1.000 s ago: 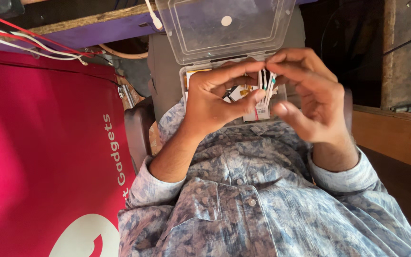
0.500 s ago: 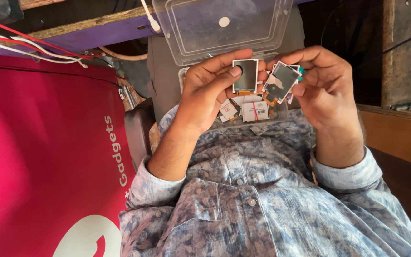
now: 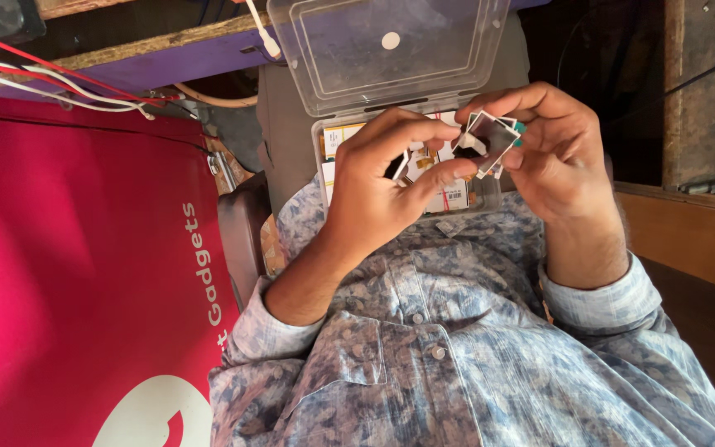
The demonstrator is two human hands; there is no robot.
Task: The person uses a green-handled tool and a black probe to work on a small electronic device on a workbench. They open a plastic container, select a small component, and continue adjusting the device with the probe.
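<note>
The left hand (image 3: 382, 186) pinches a small dark flat module (image 3: 400, 165), while the right hand (image 3: 552, 153) is clamped on a fanned stack of similar white-edged modules (image 3: 490, 139), seemingly sorting them. Just beyond both hands sits the open clear plastic box (image 3: 386, 50); a red banner with white lettering (image 3: 68, 273) lies left of the left hand.

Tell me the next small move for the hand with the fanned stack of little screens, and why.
Probably peel the front panel off the fanned stack of small screens with the left hand and tilt it to view. The right hand pinches several panels spread apart above the open clear plastic box, while the left hand already holds a single panel edge-on beside them.
</note>
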